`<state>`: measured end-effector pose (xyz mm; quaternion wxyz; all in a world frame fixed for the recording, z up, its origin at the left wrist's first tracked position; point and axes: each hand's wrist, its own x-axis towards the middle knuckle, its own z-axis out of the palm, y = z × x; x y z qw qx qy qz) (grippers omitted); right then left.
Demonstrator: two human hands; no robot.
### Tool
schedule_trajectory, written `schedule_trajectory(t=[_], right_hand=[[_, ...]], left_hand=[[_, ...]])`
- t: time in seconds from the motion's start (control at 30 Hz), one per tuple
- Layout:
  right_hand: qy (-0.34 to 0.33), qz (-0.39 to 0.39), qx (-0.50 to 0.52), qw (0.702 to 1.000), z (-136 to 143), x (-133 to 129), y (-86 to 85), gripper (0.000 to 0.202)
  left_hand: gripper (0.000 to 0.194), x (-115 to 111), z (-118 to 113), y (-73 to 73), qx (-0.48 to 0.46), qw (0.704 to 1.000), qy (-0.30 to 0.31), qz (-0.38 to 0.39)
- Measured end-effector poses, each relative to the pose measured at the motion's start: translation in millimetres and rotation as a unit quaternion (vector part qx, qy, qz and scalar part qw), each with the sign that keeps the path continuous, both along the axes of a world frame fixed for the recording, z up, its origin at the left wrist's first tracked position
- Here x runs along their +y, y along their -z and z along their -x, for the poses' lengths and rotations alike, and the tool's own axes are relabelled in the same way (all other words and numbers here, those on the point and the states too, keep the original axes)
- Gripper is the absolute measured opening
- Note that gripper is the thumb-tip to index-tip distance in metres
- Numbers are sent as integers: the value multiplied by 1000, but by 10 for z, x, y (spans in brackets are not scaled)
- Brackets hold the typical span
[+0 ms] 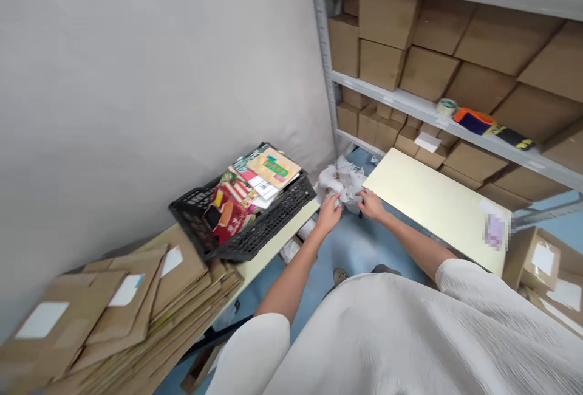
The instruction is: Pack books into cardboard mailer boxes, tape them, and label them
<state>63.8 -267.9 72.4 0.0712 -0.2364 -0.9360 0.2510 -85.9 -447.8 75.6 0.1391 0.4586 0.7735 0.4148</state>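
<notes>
The person's left hand (328,215) and right hand (372,206) are at the crumpled paper (342,175), grip impossible to tell, and jostling could spill loose pieces onto the floor (357,240).

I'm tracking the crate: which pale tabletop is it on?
The left tabletop, along the wall, bears the black crate; the right tabletop bears a blurred purple item.

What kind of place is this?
Probably a storeroom where parcels get packed: there's metal shelving loaded with cardboard boxes, a stack of flattened cartons, and a roll of tape on one shelf.
</notes>
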Motion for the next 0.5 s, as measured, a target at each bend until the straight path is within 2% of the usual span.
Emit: schedule_trajectory(t=[0.13, 0.27, 0.37, 0.5], right_hand=[[-68, 3, 24, 997, 679, -391, -4, 33], [-141, 1, 51, 989, 1270, -690, -88, 34], [-183, -3, 72, 981, 1658, -845, -168, 33], [-218, -5, 81, 973, 2132, -963, -275, 33]], left_hand=[[47, -595, 386, -91, 4, 998, -65, -17], [47, -1035, 661, -162, 13, 989, -143, -40], [46, -1244, 810, -191, 16, 980, -193, -49], [46, -1383, 989, -229, 30, 969, -238, -51]])
